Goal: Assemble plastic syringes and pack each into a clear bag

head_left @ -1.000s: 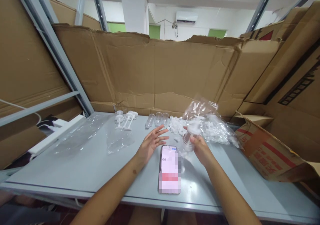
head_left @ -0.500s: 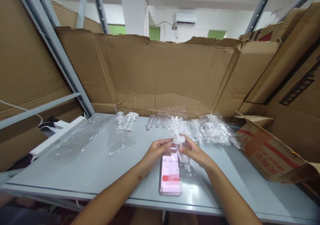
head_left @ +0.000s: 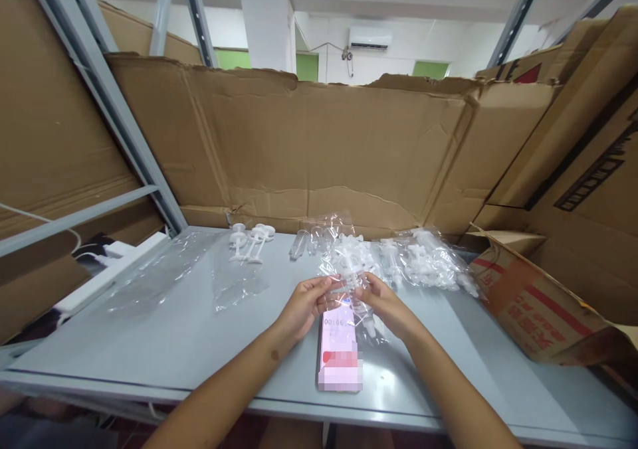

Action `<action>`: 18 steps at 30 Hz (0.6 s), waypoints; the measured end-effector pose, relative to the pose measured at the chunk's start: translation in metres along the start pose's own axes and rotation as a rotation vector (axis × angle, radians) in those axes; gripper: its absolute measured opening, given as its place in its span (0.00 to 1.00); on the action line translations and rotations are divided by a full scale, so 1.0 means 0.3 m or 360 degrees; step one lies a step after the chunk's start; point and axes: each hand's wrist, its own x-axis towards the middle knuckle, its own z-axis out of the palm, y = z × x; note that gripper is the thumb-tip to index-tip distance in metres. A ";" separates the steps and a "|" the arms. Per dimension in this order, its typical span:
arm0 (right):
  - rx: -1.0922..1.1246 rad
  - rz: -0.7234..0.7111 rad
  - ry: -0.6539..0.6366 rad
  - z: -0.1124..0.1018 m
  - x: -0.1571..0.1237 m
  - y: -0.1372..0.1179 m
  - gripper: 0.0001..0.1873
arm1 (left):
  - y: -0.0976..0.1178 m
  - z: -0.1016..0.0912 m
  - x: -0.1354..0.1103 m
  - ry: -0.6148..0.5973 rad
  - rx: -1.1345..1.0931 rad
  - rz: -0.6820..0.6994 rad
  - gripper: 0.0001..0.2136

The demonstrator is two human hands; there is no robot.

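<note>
Head view, phone (head_left: 339, 343) near held bag (head_left: 353, 278), carton (head_left: 541, 306) right

Soft indoor light; glare on the table (head_left: 189, 329) beside the partly pixelated phone (head_left: 339, 343); bags (head_left: 441, 266) glint; edges stretched

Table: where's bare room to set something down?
Free: left, between left forearm, power strip and clear bags; right, between right forearm and carton. Crowded: rear middle, with clear cylinders and bagged white parts, and between left hand and right hand, above the phone.
</note>
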 end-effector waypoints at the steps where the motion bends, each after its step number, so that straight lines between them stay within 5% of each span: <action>1: 0.0001 -0.0010 0.0027 0.004 0.001 0.002 0.18 | -0.001 -0.001 0.001 -0.0005 0.0002 -0.0008 0.14; 11: -0.0136 -0.0114 0.0105 -0.005 0.006 0.002 0.15 | 0.001 0.013 -0.011 -0.0132 0.0035 -0.0068 0.16; 18: -0.0722 -0.0354 0.0239 -0.061 -0.028 -0.061 0.16 | 0.007 0.026 -0.020 -0.0217 0.0297 0.0049 0.19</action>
